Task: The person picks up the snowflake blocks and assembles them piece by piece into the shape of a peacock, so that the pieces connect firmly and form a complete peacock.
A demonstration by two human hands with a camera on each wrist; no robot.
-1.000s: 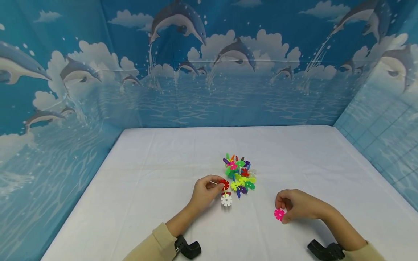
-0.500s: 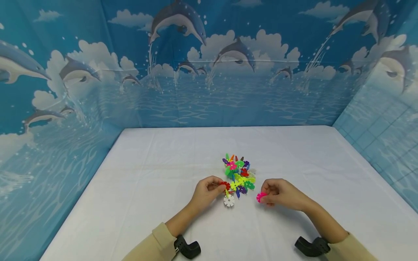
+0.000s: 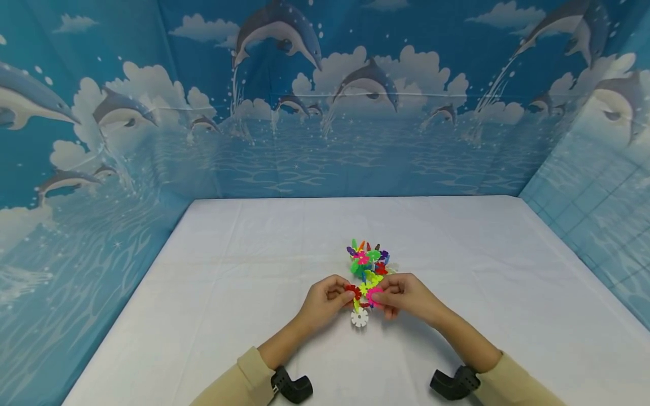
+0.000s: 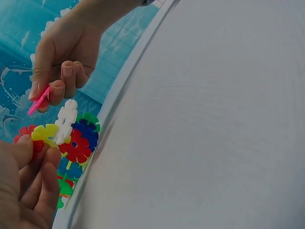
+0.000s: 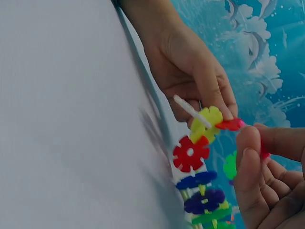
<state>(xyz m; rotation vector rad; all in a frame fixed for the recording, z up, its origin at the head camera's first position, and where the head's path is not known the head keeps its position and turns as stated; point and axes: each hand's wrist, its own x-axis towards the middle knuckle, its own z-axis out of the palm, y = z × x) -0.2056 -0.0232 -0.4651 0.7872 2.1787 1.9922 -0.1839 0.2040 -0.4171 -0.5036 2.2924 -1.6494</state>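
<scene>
My left hand [image 3: 325, 301] pinches a red snowflake disc [image 3: 352, 291] between thumb and finger. A yellow disc [image 4: 45, 134] is slotted to it, and a white disc [image 4: 66, 121] and another red disc [image 4: 76, 147] adjoin the yellow one. Between thumb and fingers of my right hand [image 3: 413, 296] is a pink snowflake disc [image 3: 373, 294], close beside the held red disc. Whether the pink and red discs touch is unclear, as fingers partly cover both. Just behind the hands lies a cluster of interlocked multicoloured discs [image 3: 372, 256]; its near part is hidden.
A white-covered table [image 3: 254, 242] spreads around the hands. Behind it hangs a blue dolphin-print curtain [image 3: 325, 152], with more of it along both sides. Black wrist mounts [image 3: 291, 386] sit below each forearm.
My right hand has come leftward and up with the pink disc, from the right side of the table to the left hand. The white disc has shifted slightly right.
</scene>
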